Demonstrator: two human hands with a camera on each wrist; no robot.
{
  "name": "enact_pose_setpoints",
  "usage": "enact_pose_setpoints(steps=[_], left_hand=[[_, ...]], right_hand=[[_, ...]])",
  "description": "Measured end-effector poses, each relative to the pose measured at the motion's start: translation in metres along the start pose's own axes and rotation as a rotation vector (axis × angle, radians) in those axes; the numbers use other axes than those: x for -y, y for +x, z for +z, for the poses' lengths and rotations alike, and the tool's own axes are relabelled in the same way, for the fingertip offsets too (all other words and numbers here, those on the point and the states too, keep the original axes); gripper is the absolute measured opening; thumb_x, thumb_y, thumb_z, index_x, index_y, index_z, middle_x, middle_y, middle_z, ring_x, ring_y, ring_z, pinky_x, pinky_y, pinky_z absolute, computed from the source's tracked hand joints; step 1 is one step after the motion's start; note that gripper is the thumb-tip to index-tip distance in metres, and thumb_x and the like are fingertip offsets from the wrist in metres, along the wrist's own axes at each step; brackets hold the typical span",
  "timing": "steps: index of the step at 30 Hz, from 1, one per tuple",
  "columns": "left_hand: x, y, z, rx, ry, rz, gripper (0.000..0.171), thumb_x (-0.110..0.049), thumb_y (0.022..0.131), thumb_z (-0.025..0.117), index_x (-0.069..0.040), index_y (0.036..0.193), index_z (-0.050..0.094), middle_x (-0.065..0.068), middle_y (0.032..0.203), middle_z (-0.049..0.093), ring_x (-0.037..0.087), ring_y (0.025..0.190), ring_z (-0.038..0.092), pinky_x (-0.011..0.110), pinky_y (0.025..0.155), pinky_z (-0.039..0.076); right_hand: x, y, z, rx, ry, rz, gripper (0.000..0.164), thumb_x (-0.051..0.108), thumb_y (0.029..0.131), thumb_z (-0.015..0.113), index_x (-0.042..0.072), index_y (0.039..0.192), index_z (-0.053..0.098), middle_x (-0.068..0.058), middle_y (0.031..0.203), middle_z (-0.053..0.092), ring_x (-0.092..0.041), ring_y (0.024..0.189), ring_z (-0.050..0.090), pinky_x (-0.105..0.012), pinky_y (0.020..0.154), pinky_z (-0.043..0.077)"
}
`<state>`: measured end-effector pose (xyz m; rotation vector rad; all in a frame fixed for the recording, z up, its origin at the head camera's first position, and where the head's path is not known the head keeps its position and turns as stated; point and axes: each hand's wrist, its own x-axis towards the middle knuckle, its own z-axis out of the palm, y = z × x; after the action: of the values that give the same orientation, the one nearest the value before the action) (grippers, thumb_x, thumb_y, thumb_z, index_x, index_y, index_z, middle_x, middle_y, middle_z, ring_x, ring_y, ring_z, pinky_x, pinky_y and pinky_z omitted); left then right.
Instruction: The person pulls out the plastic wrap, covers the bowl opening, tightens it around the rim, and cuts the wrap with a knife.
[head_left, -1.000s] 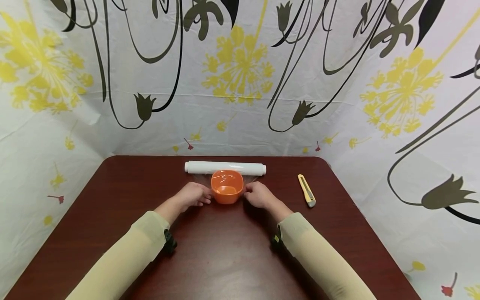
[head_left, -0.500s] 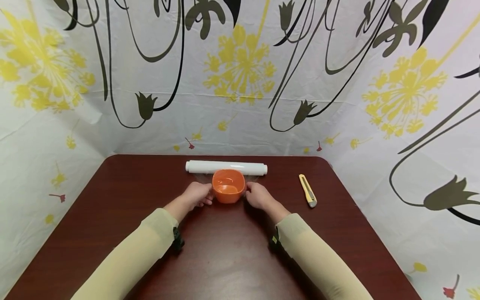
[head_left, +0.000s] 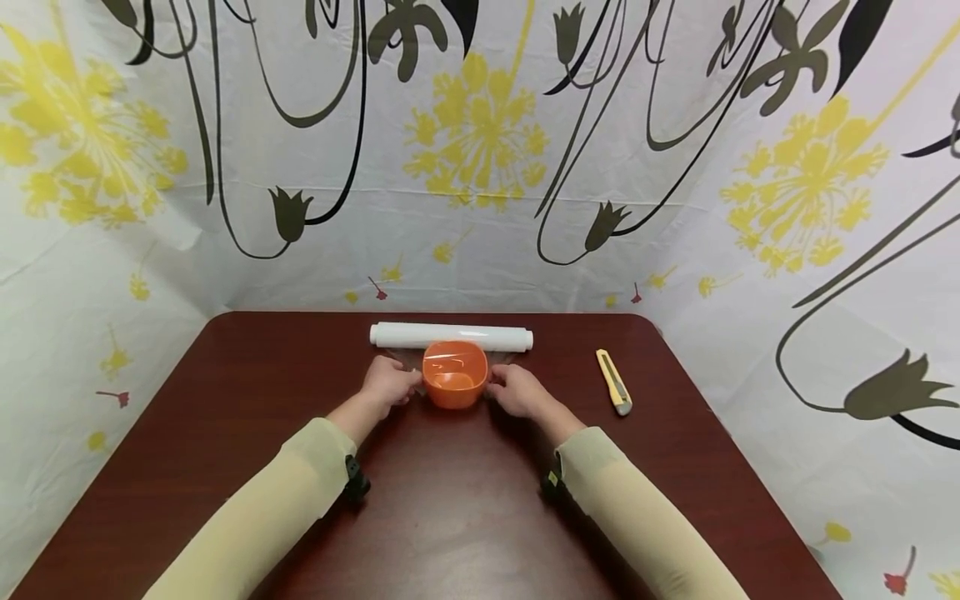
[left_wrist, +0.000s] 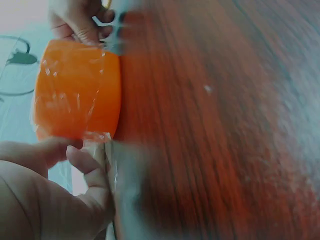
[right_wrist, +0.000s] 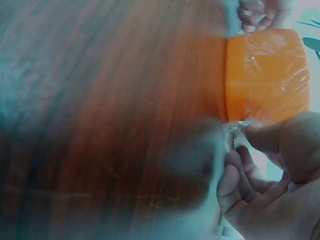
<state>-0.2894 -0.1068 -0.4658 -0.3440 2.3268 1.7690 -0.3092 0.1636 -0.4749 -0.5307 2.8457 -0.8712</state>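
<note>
An orange bowl [head_left: 454, 398] stands near the far side of the table, with clear cling film [left_wrist: 75, 107] stretched over its mouth and down its front. My left hand [head_left: 387, 383] is at the bowl's left side and pinches the gathered film by the rim. On the opposite side, my right hand [head_left: 517, 390] pinches the film between thumb and fingers, close against the wall. Just behind the bowl lies a white roll of cling film [head_left: 405, 335], and a sheet of film runs from it towards the bowl. The film's edges are hard to make out.
A yellow utility knife [head_left: 614, 383] lies on the dark red-brown table [head_left: 450, 517], to the right of the right hand. A white patterned sheet [head_left: 480, 250] hangs behind the table and along both sides.
My left forearm has shifted right and the left hand has moved slightly up along the bowl, its fingers now tucked in. The light creases on the film differ. The right hand stays nearly still.
</note>
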Motion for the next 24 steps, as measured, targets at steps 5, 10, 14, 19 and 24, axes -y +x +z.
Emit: enact_pose_setpoints(steps=[5,10,14,19,24], left_hand=[[0.001,0.000,0.006,-0.044,-0.041,0.093,0.025,-0.003,0.102,0.070,0.007,0.124,0.068,0.020,0.112,0.074,0.019,0.082,0.073,0.031,0.076,0.065],[0.001,0.001,0.009,-0.040,-0.067,0.122,0.023,-0.001,0.105,0.064,0.005,0.127,0.072,0.024,0.125,0.075,0.022,0.092,0.075,0.036,0.087,0.067],[-0.001,0.002,0.009,-0.009,-0.082,0.154,0.041,0.006,0.103,0.055,0.003,0.142,0.066,0.026,0.132,0.072,0.019,0.092,0.071,0.029,0.080,0.064],[0.001,0.003,0.010,0.035,-0.052,0.182,0.057,0.012,0.097,0.054,0.001,0.153,0.057,0.025,0.148,0.064,0.022,0.097,0.068,0.025,0.078,0.060],[0.004,0.000,0.014,0.069,-0.035,0.243,0.067,0.016,0.091,0.056,0.004,0.157,0.047,0.030,0.153,0.057,0.037,0.123,0.067,0.034,0.093,0.061]], right_hand=[[0.004,-0.003,0.002,-0.052,-0.045,-0.005,0.013,0.010,0.107,0.069,0.012,0.096,0.076,0.000,0.083,0.069,-0.015,0.079,0.057,-0.031,0.078,0.050],[0.003,-0.002,0.000,-0.057,-0.063,-0.004,0.011,0.012,0.106,0.070,0.015,0.100,0.079,0.000,0.093,0.076,-0.017,0.087,0.063,-0.036,0.086,0.055],[0.006,0.000,-0.003,-0.011,-0.027,0.012,0.010,0.015,0.103,0.070,0.016,0.099,0.079,0.002,0.088,0.074,-0.017,0.084,0.063,-0.035,0.083,0.054],[0.009,0.001,-0.002,0.011,-0.014,0.015,0.009,0.022,0.100,0.076,0.016,0.093,0.075,0.004,0.078,0.070,-0.015,0.076,0.062,-0.031,0.076,0.053],[0.011,0.000,0.002,-0.029,-0.009,0.026,0.011,0.020,0.101,0.077,0.013,0.093,0.074,0.003,0.077,0.069,-0.012,0.073,0.061,-0.028,0.072,0.052]])
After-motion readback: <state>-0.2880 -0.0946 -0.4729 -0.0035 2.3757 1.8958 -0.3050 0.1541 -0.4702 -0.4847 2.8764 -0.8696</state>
